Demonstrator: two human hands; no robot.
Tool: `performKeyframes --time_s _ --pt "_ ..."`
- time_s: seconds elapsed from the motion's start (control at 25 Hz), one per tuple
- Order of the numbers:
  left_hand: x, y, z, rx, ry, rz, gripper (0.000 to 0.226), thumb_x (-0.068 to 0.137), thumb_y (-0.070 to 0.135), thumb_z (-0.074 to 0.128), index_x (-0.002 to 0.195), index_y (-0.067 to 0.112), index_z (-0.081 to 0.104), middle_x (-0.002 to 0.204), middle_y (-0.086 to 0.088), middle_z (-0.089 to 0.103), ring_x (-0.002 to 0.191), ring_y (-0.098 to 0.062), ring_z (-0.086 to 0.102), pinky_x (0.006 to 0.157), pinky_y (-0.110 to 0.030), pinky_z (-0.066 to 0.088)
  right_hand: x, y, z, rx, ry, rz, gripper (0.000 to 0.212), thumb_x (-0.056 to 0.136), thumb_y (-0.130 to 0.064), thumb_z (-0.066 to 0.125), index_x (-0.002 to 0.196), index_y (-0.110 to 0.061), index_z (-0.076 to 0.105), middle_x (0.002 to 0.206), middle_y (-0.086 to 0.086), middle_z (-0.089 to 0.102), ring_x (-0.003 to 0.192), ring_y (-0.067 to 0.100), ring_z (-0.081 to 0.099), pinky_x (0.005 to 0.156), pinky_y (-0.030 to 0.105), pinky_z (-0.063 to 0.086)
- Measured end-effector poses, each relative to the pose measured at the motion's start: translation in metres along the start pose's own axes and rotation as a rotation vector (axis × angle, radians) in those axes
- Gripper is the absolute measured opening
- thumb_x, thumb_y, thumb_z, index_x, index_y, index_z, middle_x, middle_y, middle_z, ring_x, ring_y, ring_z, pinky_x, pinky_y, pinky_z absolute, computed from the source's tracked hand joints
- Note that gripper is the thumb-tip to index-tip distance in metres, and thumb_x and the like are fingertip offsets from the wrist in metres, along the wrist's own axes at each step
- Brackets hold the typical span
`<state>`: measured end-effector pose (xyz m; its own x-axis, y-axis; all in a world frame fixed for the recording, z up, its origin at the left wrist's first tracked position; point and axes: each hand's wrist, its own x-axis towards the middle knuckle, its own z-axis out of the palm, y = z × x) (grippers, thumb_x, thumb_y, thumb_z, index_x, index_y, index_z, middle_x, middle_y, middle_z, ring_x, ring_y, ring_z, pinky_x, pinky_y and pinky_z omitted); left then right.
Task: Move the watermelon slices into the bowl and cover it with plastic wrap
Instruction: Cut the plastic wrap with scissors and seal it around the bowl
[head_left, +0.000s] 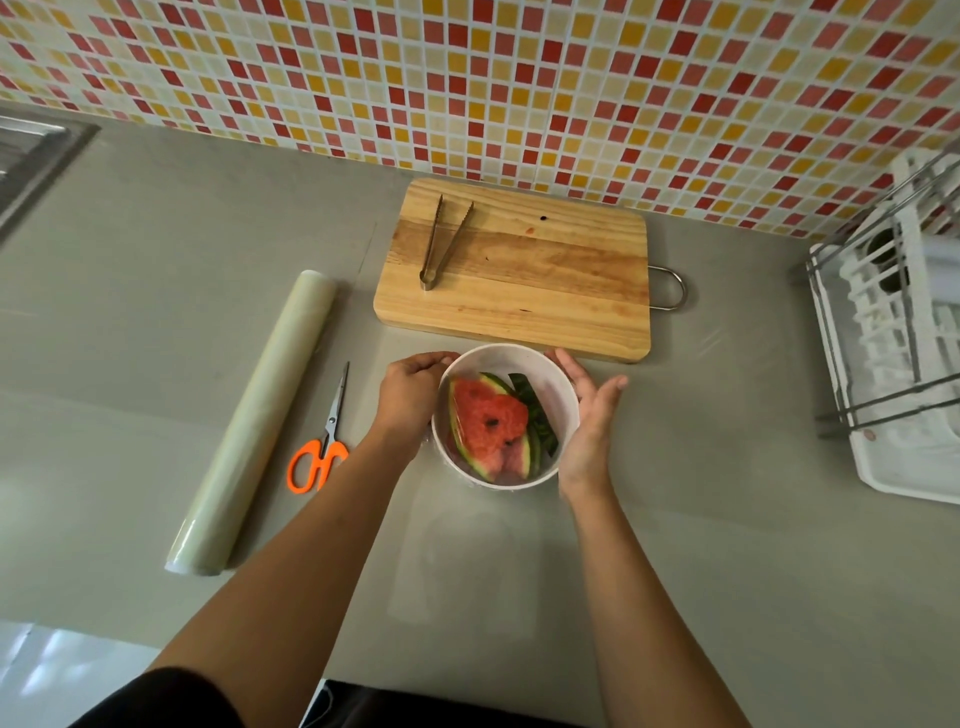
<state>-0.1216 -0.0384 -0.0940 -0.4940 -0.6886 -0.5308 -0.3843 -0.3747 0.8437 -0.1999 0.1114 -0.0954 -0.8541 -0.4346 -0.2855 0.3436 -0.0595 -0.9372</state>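
A white bowl (550, 382) stands on the grey counter, just in front of the cutting board. Watermelon slices (491, 423) lie inside it, red flesh up with green rinds to the right. Clear plastic wrap (457, 415) stretches over the bowl and shows as glints on the slices and at the bowl's lower edge. My left hand (410, 397) presses against the bowl's left side with fingers curled over the rim. My right hand (589, 415) lies flat along the right side, fingers spread and pointing away.
A roll of plastic wrap (260, 415) lies to the left, orange-handled scissors (324, 441) beside it. A wooden cutting board (530, 270) holds metal tongs (441, 241). A white dish rack (898, 332) stands at right, a sink edge (31, 156) far left.
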Motion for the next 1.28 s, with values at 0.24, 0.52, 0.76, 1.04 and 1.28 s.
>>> performKeyframes --time_s 0.24,0.52,0.76,1.04,1.28 --pt "0.000 0.001 0.003 0.038 0.026 0.018 0.025 0.089 0.011 0.050 0.092 0.013 0.075 0.092 -0.009 0.073 0.089 -0.027 0.068 0.082 -0.041 0.057 0.012 -0.002 -0.002 -0.059 0.034 0.241 0.085 0.079 -0.073 0.000 0.116 -0.023 0.058 0.113 0.002 0.066 0.104 0.010 0.061 0.086 0.021 0.047" --pt "-0.006 0.010 -0.005 -0.078 -0.061 -0.027 0.017 0.091 0.010 0.056 0.091 0.007 0.073 0.065 -0.005 0.071 0.050 -0.015 0.065 0.044 -0.020 0.050 0.005 0.001 -0.005 -0.041 0.186 -0.001 0.071 0.087 -0.064 0.006 0.123 -0.026 0.054 0.131 -0.004 0.053 0.125 0.013 0.046 0.102 0.028 0.037" --pt "-0.002 0.002 0.005 0.090 0.119 0.100 0.022 0.088 0.016 0.054 0.093 0.017 0.076 0.092 0.000 0.072 0.093 -0.020 0.064 0.088 -0.036 0.053 0.010 -0.003 0.001 -0.184 0.049 0.291 0.087 0.081 -0.072 0.007 0.134 -0.014 0.045 0.132 0.010 0.054 0.120 0.020 0.050 0.104 0.034 0.038" --pt "-0.001 -0.007 0.004 0.125 0.183 0.185 0.029 0.087 0.022 0.050 0.104 0.017 0.073 0.099 0.003 0.071 0.098 -0.017 0.061 0.095 -0.040 0.049 0.007 -0.015 0.016 -0.468 0.409 0.227 0.079 0.078 -0.076 0.000 0.063 -0.020 0.053 0.077 0.004 0.060 0.077 0.027 0.058 0.077 0.038 0.044" --pt "0.005 -0.008 0.002 0.139 0.183 0.189 0.029 0.088 0.023 0.050 0.106 0.017 0.073 0.105 0.000 0.071 0.099 -0.018 0.061 0.094 -0.039 0.049 0.008 -0.020 0.020 -0.602 0.421 0.305 0.084 0.076 -0.076 -0.004 0.059 -0.016 0.053 0.093 0.016 0.067 0.089 0.034 0.058 0.078 0.038 0.041"
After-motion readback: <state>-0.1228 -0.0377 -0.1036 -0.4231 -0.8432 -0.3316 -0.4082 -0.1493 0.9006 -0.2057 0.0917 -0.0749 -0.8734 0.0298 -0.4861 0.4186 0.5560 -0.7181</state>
